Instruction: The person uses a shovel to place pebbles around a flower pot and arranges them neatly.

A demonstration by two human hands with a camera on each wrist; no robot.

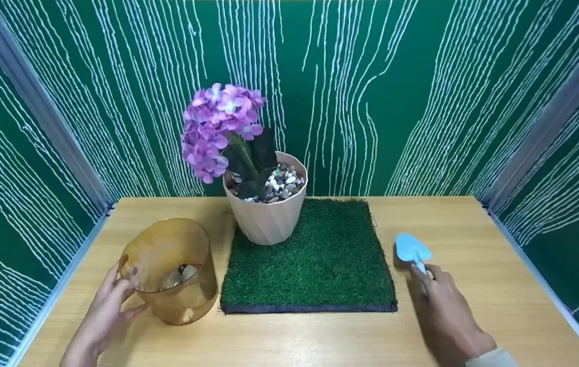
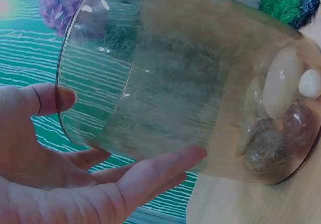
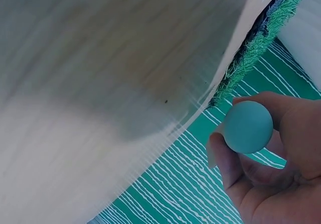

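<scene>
An amber see-through container (image 1: 200, 300) stands at the left of the table with several stones (image 2: 283, 83) inside, some pale and some dark brown. My left hand (image 1: 108, 308) holds it at its left side, one digit over the rim and others along the wall. On the right, my right hand (image 1: 445, 306) pinches the handle of a small light-blue trowel (image 1: 412, 248), whose blade points away from me. The round handle end (image 3: 248, 127) faces the right wrist camera, with thumb and fingers around it. A shadow falls on the table beside the trowel.
A green artificial turf mat (image 1: 315, 270) lies mid-table, between the hands. At its back left stands a pale ribbed pot (image 1: 269, 221) holding pebbles (image 1: 287, 184) and a purple flower (image 1: 218, 122). Green panels with white lines (image 1: 412, 92) enclose the wooden table (image 1: 310, 339).
</scene>
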